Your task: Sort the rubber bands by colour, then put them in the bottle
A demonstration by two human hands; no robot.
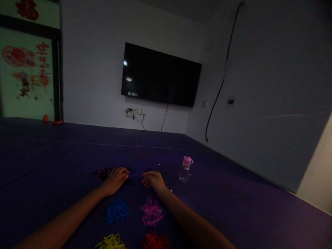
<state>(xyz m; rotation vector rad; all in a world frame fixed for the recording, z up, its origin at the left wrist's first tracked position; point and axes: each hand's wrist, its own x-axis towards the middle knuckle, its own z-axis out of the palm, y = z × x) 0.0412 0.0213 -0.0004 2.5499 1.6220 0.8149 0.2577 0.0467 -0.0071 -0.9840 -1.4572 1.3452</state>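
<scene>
My left hand (pixel 117 180) is closed at the fingertips around a small pink piece, beside a dark and pink tangled pile (pixel 103 173) on the purple surface. To its right, my right hand (pixel 154 181) has its fingers curled and close together; whether anything is between them is too dark to tell. Nearer to me lie a blue pile of thin strands (pixel 117 210) and a pink pile (pixel 152 211). A yellow pile (pixel 111 242) and a red pile (pixel 156 241) are at the bottom edge. Some dark strands lie between the hands.
A clear bottle with a pink lid (pixel 184 173) stands right of my right hand. Orange objects (pixel 57 122) lie far left by the door. A television (pixel 160 74) hangs on the wall, and a black cable (pixel 219 91) runs down the right wall.
</scene>
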